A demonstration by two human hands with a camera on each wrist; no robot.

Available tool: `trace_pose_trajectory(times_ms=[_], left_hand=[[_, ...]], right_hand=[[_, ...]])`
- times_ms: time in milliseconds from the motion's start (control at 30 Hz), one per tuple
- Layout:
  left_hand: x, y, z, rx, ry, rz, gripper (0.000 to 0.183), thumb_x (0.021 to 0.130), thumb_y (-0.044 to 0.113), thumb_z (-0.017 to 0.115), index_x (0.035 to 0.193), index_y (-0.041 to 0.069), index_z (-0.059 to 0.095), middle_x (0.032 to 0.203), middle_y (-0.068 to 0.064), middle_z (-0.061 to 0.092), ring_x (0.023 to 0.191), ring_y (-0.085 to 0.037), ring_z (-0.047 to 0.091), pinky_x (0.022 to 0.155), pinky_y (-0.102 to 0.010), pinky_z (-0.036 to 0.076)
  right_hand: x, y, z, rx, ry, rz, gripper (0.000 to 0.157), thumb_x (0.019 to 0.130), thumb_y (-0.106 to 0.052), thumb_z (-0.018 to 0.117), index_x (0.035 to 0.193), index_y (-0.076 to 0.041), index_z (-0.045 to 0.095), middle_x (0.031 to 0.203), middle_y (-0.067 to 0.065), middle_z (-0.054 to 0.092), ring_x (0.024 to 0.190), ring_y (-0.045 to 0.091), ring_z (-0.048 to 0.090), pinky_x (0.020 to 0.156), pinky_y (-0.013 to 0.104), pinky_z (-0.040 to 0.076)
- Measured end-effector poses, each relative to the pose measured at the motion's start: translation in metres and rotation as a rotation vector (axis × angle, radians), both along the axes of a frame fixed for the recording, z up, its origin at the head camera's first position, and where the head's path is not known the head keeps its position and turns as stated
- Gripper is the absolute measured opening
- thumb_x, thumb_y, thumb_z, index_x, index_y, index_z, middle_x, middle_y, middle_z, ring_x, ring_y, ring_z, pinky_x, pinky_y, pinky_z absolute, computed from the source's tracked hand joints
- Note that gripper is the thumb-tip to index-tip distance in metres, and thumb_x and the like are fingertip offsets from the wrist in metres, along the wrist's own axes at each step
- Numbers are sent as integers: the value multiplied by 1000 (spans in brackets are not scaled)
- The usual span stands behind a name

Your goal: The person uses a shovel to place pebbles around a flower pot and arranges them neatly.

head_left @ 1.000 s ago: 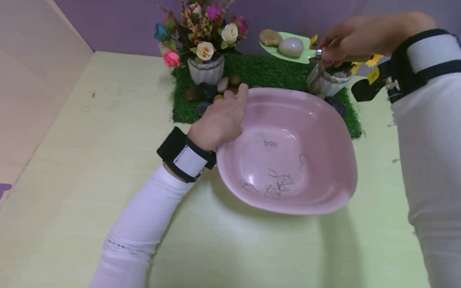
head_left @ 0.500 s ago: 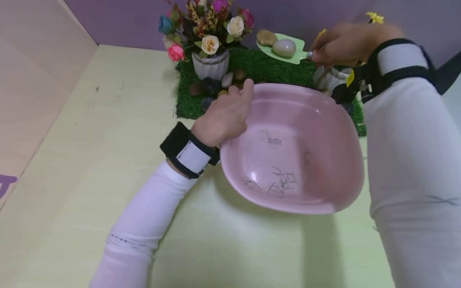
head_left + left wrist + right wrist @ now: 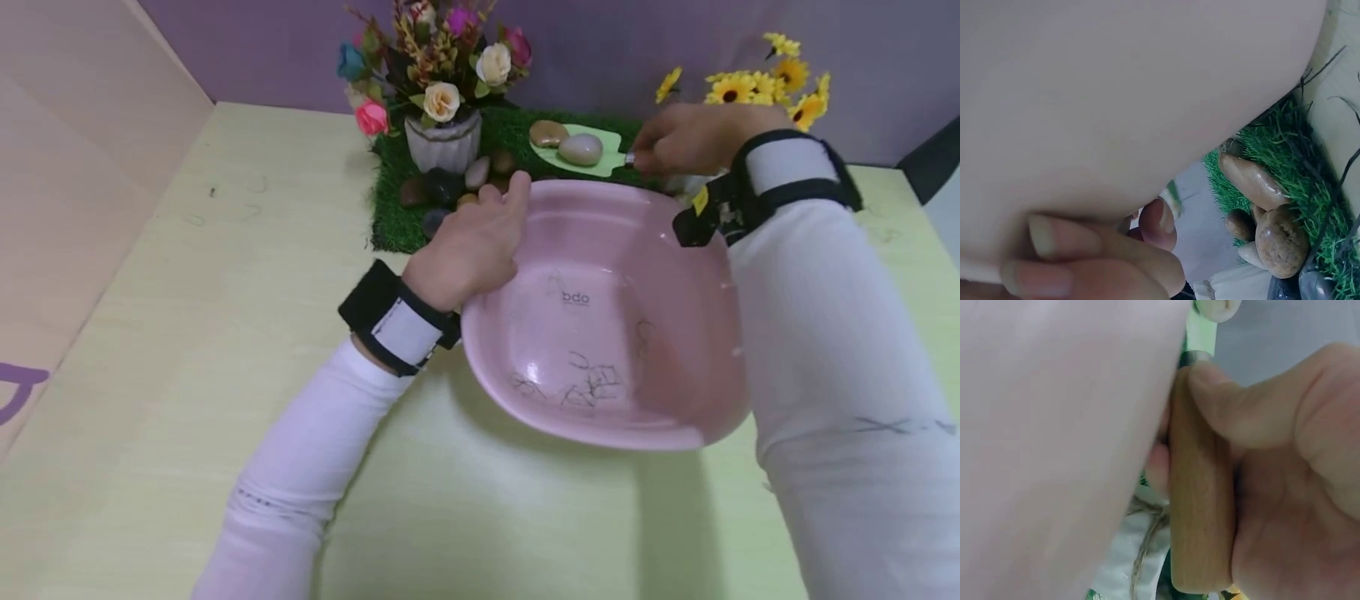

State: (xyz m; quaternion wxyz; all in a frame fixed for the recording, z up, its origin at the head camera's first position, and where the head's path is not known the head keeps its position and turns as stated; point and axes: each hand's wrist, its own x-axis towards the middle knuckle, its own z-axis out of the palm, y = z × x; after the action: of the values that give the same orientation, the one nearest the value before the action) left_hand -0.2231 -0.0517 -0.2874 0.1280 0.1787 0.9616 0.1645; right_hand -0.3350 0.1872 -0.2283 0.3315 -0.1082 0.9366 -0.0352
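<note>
My left hand (image 3: 468,246) grips the left rim of a pink plastic basin (image 3: 675,275), fingers curled at the edge. Dark strands lie on the basin floor. My right hand (image 3: 686,142) holds a small garden trowel by its wooden handle (image 3: 1200,487), thumb near the metal collar. On the trowel's light green blade (image 3: 603,158) rest two stones, a brown one (image 3: 547,133) and a pale grey one (image 3: 581,150). The blade overlaps the artificial grass mat (image 3: 517,125) behind the basin.
A white pot (image 3: 444,143) of mixed artificial flowers stands on the mat's left, with several stones, including a dark one (image 3: 444,185), in front. Yellow flowers (image 3: 750,83) rise behind my right hand. A purple wall (image 3: 262,50) borders the pale table (image 3: 225,292).
My right hand has moved left and down with the trowel, its two stones still on the blade. More of the yellow flowers shows. My left hand keeps its hold on the basin.
</note>
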Motion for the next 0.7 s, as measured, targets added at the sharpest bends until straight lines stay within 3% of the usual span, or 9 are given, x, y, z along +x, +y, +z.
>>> trace_pose_trajectory(times_ms=[67, 200, 333, 500, 700], left_hand=[[1, -1, 0, 7, 1, -6, 60, 96, 7, 53, 142, 13, 15, 119, -17, 44, 95, -29, 52, 69, -36, 53], [2, -1, 1, 22, -7, -9, 61, 96, 6, 53, 143, 13, 15, 120, -18, 43, 95, -30, 51, 69, -36, 53], [2, -1, 1, 15, -20, -6, 65, 96, 6, 54, 145, 14, 13, 123, -19, 43, 97, -30, 51, 70, -36, 53], [2, -1, 1, 16, -3, -6, 65, 95, 5, 54, 145, 13, 13, 123, -19, 43, 97, -31, 52, 70, -37, 53], [2, -1, 1, 11, 0, 1, 67, 95, 5, 53, 146, 15, 11, 124, -20, 44, 98, -31, 53, 69, -36, 54]], right_hand=[[0, 2, -2, 7, -2, -1, 52, 104, -32, 33, 147, -3, 40, 135, 25, 48, 119, 43, 46, 94, 63, 43], [-1, 3, -5, 13, -29, 39, 42, 104, -25, 33, 135, -2, 51, 125, 22, 55, 111, 39, 52, 85, 52, 46], [-1, 2, -9, -1, -87, 22, 49, 105, -23, 31, 146, 1, 39, 147, 29, 42, 131, 48, 43, 102, 65, 39], [-3, 0, -13, -7, -118, -1, 54, 106, -26, 29, 152, 2, 30, 151, 31, 35, 135, 52, 38, 107, 67, 34], [-4, -2, -19, 19, -101, 35, 58, 106, -30, 28, 154, 1, 25, 155, 30, 30, 137, 51, 35, 108, 66, 34]])
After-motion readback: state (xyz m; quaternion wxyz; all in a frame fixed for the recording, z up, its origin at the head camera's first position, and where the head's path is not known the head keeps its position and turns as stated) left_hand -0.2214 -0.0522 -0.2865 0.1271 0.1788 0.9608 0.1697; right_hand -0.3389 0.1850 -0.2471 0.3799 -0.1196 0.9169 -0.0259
